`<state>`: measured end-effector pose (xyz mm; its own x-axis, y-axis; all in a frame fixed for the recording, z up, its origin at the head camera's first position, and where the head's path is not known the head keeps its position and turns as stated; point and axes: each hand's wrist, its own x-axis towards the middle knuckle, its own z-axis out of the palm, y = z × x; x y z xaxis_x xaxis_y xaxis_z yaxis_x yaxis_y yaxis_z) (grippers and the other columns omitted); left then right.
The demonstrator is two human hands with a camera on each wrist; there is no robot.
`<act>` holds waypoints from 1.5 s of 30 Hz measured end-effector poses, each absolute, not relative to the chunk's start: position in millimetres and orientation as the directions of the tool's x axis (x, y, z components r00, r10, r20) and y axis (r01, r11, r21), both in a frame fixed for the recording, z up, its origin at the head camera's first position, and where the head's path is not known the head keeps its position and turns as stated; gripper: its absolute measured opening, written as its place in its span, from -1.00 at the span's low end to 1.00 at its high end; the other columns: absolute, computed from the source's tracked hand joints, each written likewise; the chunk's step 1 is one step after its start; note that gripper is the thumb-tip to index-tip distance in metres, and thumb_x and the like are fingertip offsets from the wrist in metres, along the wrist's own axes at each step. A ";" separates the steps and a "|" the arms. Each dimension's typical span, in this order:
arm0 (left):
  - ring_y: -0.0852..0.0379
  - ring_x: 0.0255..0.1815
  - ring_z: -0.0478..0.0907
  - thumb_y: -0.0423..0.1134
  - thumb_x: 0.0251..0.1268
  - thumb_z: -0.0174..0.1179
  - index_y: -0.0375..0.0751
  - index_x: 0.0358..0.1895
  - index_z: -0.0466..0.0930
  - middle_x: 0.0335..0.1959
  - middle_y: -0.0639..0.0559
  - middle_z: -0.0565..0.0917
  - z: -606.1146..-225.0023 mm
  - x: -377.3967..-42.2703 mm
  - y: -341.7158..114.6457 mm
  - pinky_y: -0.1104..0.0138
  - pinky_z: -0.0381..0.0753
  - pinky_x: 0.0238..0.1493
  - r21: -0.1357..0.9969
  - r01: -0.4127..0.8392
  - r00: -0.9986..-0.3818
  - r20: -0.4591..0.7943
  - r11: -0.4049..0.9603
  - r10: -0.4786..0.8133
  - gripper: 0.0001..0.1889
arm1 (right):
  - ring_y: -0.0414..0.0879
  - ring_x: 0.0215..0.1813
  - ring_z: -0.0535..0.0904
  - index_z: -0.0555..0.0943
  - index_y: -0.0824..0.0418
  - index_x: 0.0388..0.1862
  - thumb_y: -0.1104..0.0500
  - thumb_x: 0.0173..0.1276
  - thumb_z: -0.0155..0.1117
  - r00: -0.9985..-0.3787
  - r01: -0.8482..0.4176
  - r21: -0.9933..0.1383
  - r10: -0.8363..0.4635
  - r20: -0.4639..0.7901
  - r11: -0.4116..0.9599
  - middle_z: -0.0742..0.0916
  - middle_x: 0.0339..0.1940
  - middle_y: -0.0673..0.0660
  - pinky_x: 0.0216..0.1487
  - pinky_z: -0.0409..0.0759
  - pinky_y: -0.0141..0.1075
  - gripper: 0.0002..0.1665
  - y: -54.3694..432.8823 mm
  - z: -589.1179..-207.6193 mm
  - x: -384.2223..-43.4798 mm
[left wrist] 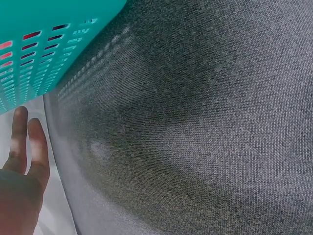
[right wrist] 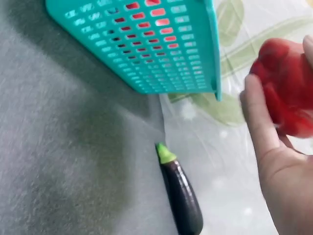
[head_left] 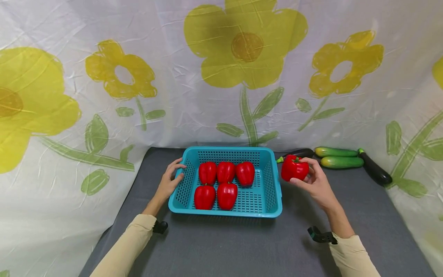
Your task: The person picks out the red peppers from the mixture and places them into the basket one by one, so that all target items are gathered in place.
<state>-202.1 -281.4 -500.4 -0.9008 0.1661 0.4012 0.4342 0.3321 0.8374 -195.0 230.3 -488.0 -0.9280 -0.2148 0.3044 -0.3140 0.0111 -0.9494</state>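
Observation:
My right hand (head_left: 316, 184) holds a glossy red bell pepper (head_left: 294, 168) between thumb and fingers, just right of the blue plastic basket (head_left: 226, 213). In the right wrist view, the pepper (right wrist: 286, 88) is raised to about the height of the basket's rim. Inside the basket lie several more red bell peppers (head_left: 227, 196), three along the back and two in front. At the basket's left rim is my left hand (head_left: 168, 182), its fingertips on the edge. Extended fingers (left wrist: 37, 147) show beside the basket's perforated wall in the left wrist view.
Behind my right hand, a dark eggplant (head_left: 302, 152) lies near the back edge of the grey tabletop (head_left: 225, 246). Two green zucchini-like vegetables (head_left: 340, 162) and another eggplant (head_left: 375, 169) lie farther right. A flower-printed curtain (head_left: 194, 111) hangs behind the table.

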 end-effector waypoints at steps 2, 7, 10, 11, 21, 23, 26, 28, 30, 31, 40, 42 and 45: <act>-0.49 0.34 0.24 -0.61 0.42 0.07 -0.61 0.10 0.49 0.43 -0.57 0.19 -499.6 -201.9 -280.9 -0.40 0.35 0.11 0.842 0.427 -0.904 0.395 0.330 0.163 -0.75 | 0.07 0.16 0.54 0.27 0.26 0.43 0.48 0.29 0.39 -0.925 -0.320 -0.947 -0.227 0.305 0.033 0.46 0.31 0.23 -0.06 0.68 -0.22 -0.21 227.0 -487.2 -196.0; -0.51 0.36 0.22 -0.62 0.41 0.05 -0.64 0.11 0.48 0.44 -0.56 0.19 -496.5 -201.0 -279.9 -0.39 0.34 0.13 0.842 0.413 -0.911 0.381 0.348 0.159 -0.74 | 0.11 0.18 0.53 0.28 0.29 0.41 0.51 0.26 0.40 -0.909 -0.341 -0.939 -0.268 0.319 0.041 0.48 0.31 0.26 -0.01 0.66 -0.21 -0.21 218.2 -485.2 -198.4; -0.54 0.37 0.19 -0.63 0.41 0.05 -0.66 0.11 0.47 0.44 -0.56 0.19 -494.1 -199.9 -279.3 -0.38 0.33 0.15 0.836 0.416 -0.910 0.382 0.359 0.164 -0.74 | 0.15 0.21 0.48 0.32 0.31 0.38 0.48 0.25 0.43 -0.906 -0.352 -0.935 -0.266 0.328 0.048 0.49 0.30 0.25 0.01 0.65 -0.22 -0.23 211.3 -482.4 -199.0; -0.54 0.38 0.18 -0.63 0.41 0.05 -0.66 0.10 0.47 0.44 -0.55 0.20 -494.5 -199.9 -279.4 -0.38 0.33 0.15 0.831 0.420 -0.908 0.386 0.364 0.166 -0.74 | 0.15 0.22 0.46 0.34 0.31 0.37 0.46 0.25 0.44 -0.908 -0.355 -0.933 -0.260 0.329 0.056 0.50 0.29 0.24 0.01 0.65 -0.23 -0.25 208.6 -481.2 -198.7; -0.52 0.39 0.17 -0.62 0.43 0.04 -0.65 0.12 0.47 0.45 -0.55 0.18 -495.9 -199.5 -280.6 -0.38 0.31 0.18 0.844 0.399 -0.917 0.367 0.358 0.157 -0.74 | 0.20 0.18 0.49 0.44 0.31 0.35 0.34 0.26 0.50 -0.940 -0.262 -0.963 -0.239 0.241 0.058 0.53 0.25 0.24 -0.01 0.66 -0.20 -0.30 189.6 -471.1 -196.7; -0.52 0.39 0.17 -0.62 0.43 0.04 -0.65 0.12 0.47 0.45 -0.55 0.18 -495.7 -199.3 -280.4 -0.38 0.31 0.18 0.845 0.398 -0.917 0.365 0.356 0.158 -0.74 | 0.20 0.21 0.48 0.45 0.30 0.36 0.33 0.26 0.51 -0.940 -0.250 -0.967 -0.255 0.228 0.055 0.54 0.26 0.25 0.03 0.64 -0.21 -0.29 186.0 -469.6 -196.6; -0.50 0.40 0.16 -0.62 0.43 0.04 -0.65 0.12 0.47 0.45 -0.55 0.18 -494.4 -198.5 -279.5 -0.38 0.31 0.19 0.846 0.397 -0.918 0.365 0.356 0.157 -0.74 | 0.21 0.23 0.47 0.46 0.28 0.37 0.32 0.26 0.50 -0.936 -0.237 -0.970 -0.277 0.215 0.046 0.52 0.28 0.23 0.06 0.63 -0.20 -0.30 180.6 -468.2 -197.3; -0.51 0.40 0.16 -0.62 0.42 0.04 -0.65 0.11 0.47 0.44 -0.55 0.19 -493.9 -198.6 -279.2 -0.38 0.31 0.18 0.844 0.398 -0.917 0.366 0.358 0.156 -0.74 | 0.22 0.20 0.50 0.45 0.27 0.38 0.31 0.28 0.49 -0.933 -0.234 -0.971 -0.290 0.212 0.042 0.51 0.29 0.23 0.03 0.65 -0.17 -0.30 176.7 -467.0 -197.6; -0.52 0.40 0.15 -0.62 0.42 0.04 -0.65 0.11 0.47 0.45 -0.56 0.18 -495.3 -199.7 -279.6 -0.38 0.30 0.18 0.845 0.398 -0.917 0.367 0.356 0.155 -0.74 | 0.25 0.18 0.52 0.44 0.26 0.39 0.31 0.29 0.49 -0.928 -0.237 -0.971 -0.304 0.215 0.036 0.50 0.29 0.23 -0.02 0.67 -0.13 -0.29 173.2 -466.0 -198.2; -0.51 0.40 0.15 -0.62 0.43 0.04 -0.65 0.11 0.47 0.45 -0.56 0.18 -496.8 -200.5 -280.2 -0.39 0.30 0.18 0.846 0.399 -0.917 0.368 0.353 0.155 -0.74 | 0.27 0.16 0.53 0.43 0.26 0.39 0.32 0.29 0.48 -0.924 -0.238 -0.971 -0.314 0.217 0.030 0.51 0.29 0.23 -0.03 0.68 -0.10 -0.29 171.3 -465.6 -198.4; -0.39 0.42 0.19 -0.56 0.49 0.03 -0.52 0.17 0.49 0.50 -0.42 0.17 -530.2 -216.7 -292.4 -0.37 0.32 0.18 0.844 0.411 -0.912 0.384 0.346 0.147 -0.73 | 0.31 0.11 0.57 0.50 0.25 0.32 0.36 0.29 0.46 -0.896 -0.224 -0.974 -0.388 0.217 -0.027 0.55 0.27 0.26 -0.09 0.69 0.02 -0.38 158.5 -462.7 -199.2; -0.37 0.42 0.18 -0.54 0.50 0.04 -0.50 0.17 0.50 0.51 -0.41 0.17 -532.8 -217.9 -293.8 -0.38 0.30 0.19 0.844 0.414 -0.910 0.387 0.341 0.147 -0.73 | 0.31 0.11 0.57 0.52 0.24 0.30 0.35 0.29 0.47 -0.895 -0.211 -0.977 -0.401 0.198 -0.013 0.56 0.25 0.25 -0.09 0.69 0.02 -0.41 156.5 -461.8 -200.0; -0.38 0.42 0.18 -0.53 0.50 0.04 -0.50 0.16 0.50 0.50 -0.39 0.18 -528.7 -215.8 -292.3 -0.40 0.28 0.19 0.849 0.412 -0.911 0.385 0.330 0.147 -0.74 | 0.30 0.11 0.57 0.55 0.24 0.27 0.33 0.29 0.48 -0.892 -0.202 -0.979 -0.416 0.174 0.022 0.58 0.23 0.25 -0.09 0.69 0.02 -0.43 154.6 -461.0 -202.2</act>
